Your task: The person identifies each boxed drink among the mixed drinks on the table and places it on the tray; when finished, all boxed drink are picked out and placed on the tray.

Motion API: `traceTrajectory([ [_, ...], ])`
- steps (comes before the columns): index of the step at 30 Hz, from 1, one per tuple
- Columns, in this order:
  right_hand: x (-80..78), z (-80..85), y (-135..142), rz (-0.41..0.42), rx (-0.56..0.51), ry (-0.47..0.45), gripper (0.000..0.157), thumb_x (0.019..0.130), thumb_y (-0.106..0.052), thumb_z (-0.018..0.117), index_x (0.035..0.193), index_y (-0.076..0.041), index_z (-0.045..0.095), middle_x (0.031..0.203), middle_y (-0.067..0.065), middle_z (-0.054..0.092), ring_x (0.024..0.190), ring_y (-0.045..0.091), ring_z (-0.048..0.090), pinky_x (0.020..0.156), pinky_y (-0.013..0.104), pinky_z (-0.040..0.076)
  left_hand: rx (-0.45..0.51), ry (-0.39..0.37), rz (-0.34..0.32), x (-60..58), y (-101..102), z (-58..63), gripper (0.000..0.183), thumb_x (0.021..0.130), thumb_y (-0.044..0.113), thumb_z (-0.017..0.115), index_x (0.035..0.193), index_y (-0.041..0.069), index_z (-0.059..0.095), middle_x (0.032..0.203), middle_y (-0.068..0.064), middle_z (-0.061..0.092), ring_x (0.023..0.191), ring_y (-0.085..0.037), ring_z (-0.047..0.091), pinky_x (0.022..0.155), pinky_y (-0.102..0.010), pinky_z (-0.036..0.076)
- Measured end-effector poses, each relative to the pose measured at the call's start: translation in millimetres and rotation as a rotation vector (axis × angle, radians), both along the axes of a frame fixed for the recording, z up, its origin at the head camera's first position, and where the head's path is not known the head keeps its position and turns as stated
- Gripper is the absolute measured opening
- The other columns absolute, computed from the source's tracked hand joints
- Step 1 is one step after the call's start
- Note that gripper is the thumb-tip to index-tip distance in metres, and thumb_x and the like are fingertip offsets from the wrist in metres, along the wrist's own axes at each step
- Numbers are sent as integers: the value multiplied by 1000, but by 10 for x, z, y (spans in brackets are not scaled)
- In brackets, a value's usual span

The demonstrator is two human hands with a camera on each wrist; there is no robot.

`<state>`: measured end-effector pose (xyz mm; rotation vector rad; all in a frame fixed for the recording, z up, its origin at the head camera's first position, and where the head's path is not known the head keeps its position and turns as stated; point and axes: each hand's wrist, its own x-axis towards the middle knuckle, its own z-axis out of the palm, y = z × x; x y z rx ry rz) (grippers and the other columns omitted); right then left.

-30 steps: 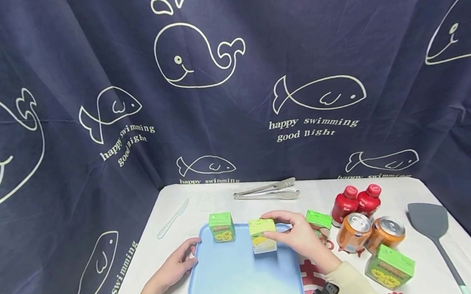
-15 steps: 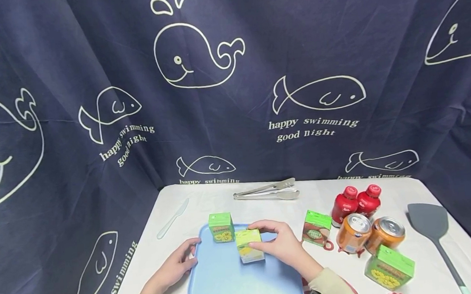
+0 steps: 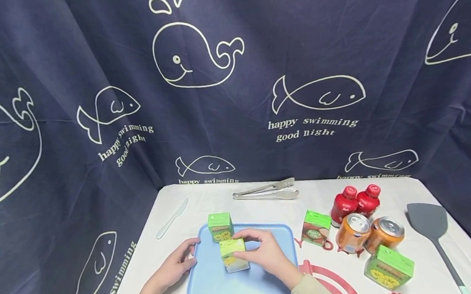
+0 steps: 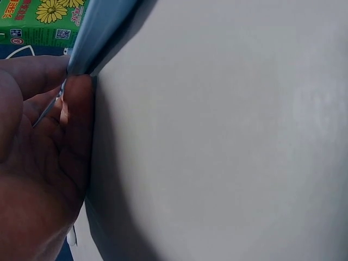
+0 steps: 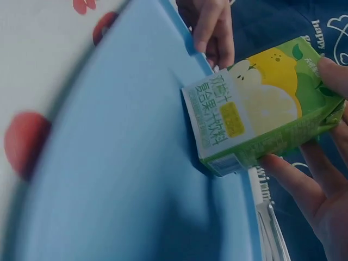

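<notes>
My right hand (image 3: 264,253) pinches a yellow-green juice carton (image 3: 235,258) between thumb and fingers, low over the blue tray (image 3: 217,289). In the right wrist view, the carton (image 5: 255,109) shows lemon pictures and its base is close to the tray surface; I cannot tell whether they touch. My left hand (image 3: 174,267) grips the tray's left rim, and in the left wrist view the fingers (image 4: 79,109) meet the blue rim (image 4: 103,32). Just behind the held carton, a green carton with yellow flowers (image 3: 220,226) stands upright at the tray's back left.
Right of the tray stand a green-and-brown carton (image 3: 316,228), two red bottles (image 3: 344,205), two orange cans (image 3: 353,234) and another green flower carton (image 3: 389,268). A grey spatula (image 3: 428,219) lies far right, metal tongs (image 3: 268,191) behind, a pale knife (image 3: 172,219) at left.
My right hand has carried the yellow-green carton leftward and slightly toward me across the tray, close to the standing flower carton. The left hand stays at the rim.
</notes>
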<state>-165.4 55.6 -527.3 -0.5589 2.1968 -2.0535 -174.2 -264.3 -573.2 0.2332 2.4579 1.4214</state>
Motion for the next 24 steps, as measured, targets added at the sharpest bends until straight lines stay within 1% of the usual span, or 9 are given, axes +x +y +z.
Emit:
traceTrajectory([
  [4, 14, -21, -93, -9, -27, 9, 39, 80, -7, 91, 117, -5, 76, 119, 12, 73, 106, 21, 68, 81, 34, 61, 1, 2, 1, -5, 2, 5, 57, 99, 13, 66, 154, 11, 48, 101, -6, 55, 77, -18, 54, 70, -29, 53],
  [8, 13, -39, -162, -5, -46, 23, 40, 81, -6, 90, 118, -3, 75, 121, 14, 73, 106, 20, 68, 81, 35, 61, 4, 10, 4, -9, 3, -2, 57, 99, 12, 66, 153, 10, 49, 100, -8, 54, 76, -18, 54, 69, -29, 54],
  [10, 14, -44, -182, 2, -50, 21, 41, 81, -6, 90, 119, -2, 75, 122, 14, 72, 107, 21, 68, 81, 35, 61, 5, 11, 8, -11, 8, -3, 57, 98, 12, 66, 153, 11, 50, 107, -9, 57, 78, -19, 54, 69, -29, 54],
  [12, 15, -50, -197, 8, -46, 18, 43, 82, -7, 89, 122, -3, 74, 123, 14, 72, 109, 22, 67, 82, 34, 61, 7, 11, 15, -16, 14, -6, 57, 98, 12, 67, 152, 11, 50, 119, -12, 59, 84, -19, 56, 70, -30, 54],
  [14, 17, -60, -210, 12, -39, 14, 45, 83, -8, 89, 124, -3, 73, 124, 13, 71, 111, 23, 67, 83, 34, 61, 9, 6, 17, -22, 19, -6, 56, 98, 13, 67, 152, 13, 51, 131, -14, 57, 91, -21, 57, 73, -30, 54],
  [16, 24, -69, -221, 14, -31, 8, 47, 83, -10, 89, 127, -3, 72, 125, 12, 71, 112, 23, 66, 84, 34, 60, 14, 8, 16, -24, 18, -10, 56, 98, 13, 68, 152, 13, 51, 139, -16, 55, 97, -23, 57, 74, -31, 53],
  [17, 30, -73, -226, 13, -27, 4, 47, 84, -10, 89, 128, -4, 72, 125, 12, 71, 113, 22, 66, 84, 33, 60, 14, 10, 16, -23, 16, -14, 56, 98, 13, 68, 151, 13, 52, 142, -16, 54, 100, -23, 57, 75, -30, 53],
  [21, 63, -94, -239, 11, -25, -16, 46, 85, -12, 88, 129, -5, 73, 125, 12, 71, 113, 21, 67, 85, 32, 60, 19, 16, 12, -8, 4, -20, 56, 98, 12, 68, 151, 13, 52, 144, -19, 52, 102, -23, 58, 75, -30, 53],
  [24, 95, -96, -234, 9, -25, -16, 46, 87, -12, 87, 130, -4, 72, 128, 12, 70, 116, 24, 67, 86, 31, 59, 30, 16, 8, 0, 5, -27, 56, 98, 11, 67, 152, 12, 51, 142, -19, 52, 95, -23, 58, 72, -30, 54],
])
